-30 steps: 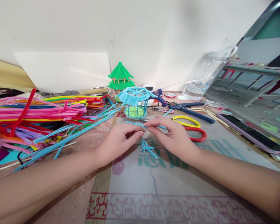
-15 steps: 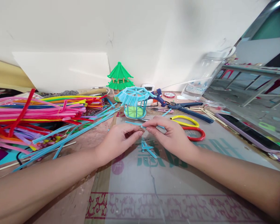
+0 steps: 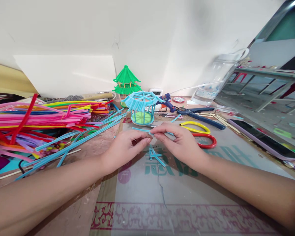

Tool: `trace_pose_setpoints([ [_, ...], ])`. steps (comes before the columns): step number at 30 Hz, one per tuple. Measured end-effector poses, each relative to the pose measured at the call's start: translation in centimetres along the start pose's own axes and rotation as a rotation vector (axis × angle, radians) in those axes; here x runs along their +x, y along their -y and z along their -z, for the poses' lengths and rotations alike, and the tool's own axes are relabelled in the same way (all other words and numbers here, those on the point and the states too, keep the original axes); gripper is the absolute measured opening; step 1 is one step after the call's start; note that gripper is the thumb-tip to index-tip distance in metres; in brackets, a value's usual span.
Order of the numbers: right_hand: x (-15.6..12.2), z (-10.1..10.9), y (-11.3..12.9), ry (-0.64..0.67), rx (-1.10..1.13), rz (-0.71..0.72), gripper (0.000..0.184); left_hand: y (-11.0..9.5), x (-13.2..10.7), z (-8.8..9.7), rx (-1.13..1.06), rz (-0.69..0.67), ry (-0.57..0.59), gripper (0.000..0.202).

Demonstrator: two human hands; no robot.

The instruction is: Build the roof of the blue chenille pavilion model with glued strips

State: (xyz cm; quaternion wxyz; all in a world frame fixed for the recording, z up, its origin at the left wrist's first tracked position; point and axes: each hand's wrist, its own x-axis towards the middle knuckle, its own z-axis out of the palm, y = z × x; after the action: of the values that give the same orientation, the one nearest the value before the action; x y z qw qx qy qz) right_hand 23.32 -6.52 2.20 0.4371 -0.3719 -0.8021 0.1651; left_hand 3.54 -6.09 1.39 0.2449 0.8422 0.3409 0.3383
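Note:
My left hand (image 3: 126,147) and my right hand (image 3: 180,142) meet fingertip to fingertip over the mat, both closed in a pinch. A short light-blue pipe cleaner piece (image 3: 141,129) shows at their fingertips; the fingers partly hide it. Below them on the mat lie several cut blue pipe cleaner pieces (image 3: 156,156). Just behind the hands stands a small blue pavilion model (image 3: 144,106) with thin posts, a partly covered roof and a round green base. The scissors (image 3: 204,141), with one yellow and one red handle, lie beside my right hand, their blades mostly hidden.
Bundles of coloured pipe cleaners (image 3: 39,119) fill the left side, with long blue ones (image 3: 71,144) nearer. Along the back are a green tiered-roof model (image 3: 126,82), a glue gun (image 3: 169,102), pliers (image 3: 199,115) and a clear bottle (image 3: 208,82). A phone (image 3: 263,139) lies right.

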Motion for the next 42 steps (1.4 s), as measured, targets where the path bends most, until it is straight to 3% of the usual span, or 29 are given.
trace_pose_setpoints([
  [11,-0.26,-0.02,0.29,0.096,-0.061,0.046,0.016,-0.33,0.20,0.27,-0.022,0.050,-0.014,0.033],
  [22,-0.18,0.71,-0.14,0.049,0.222,-0.259,0.016,-0.24,0.12,0.39,-0.063,0.113,-0.063,0.032],
  [28,-0.25,0.37,-0.14,0.057,0.425,-0.309,0.013,0.08,0.12,0.25,-0.093,0.144,-0.060,0.034],
  [42,-0.24,0.79,-0.63,0.059,0.270,-0.256,0.021,-0.14,0.20,0.49,-0.133,0.248,-0.078,0.037],
])
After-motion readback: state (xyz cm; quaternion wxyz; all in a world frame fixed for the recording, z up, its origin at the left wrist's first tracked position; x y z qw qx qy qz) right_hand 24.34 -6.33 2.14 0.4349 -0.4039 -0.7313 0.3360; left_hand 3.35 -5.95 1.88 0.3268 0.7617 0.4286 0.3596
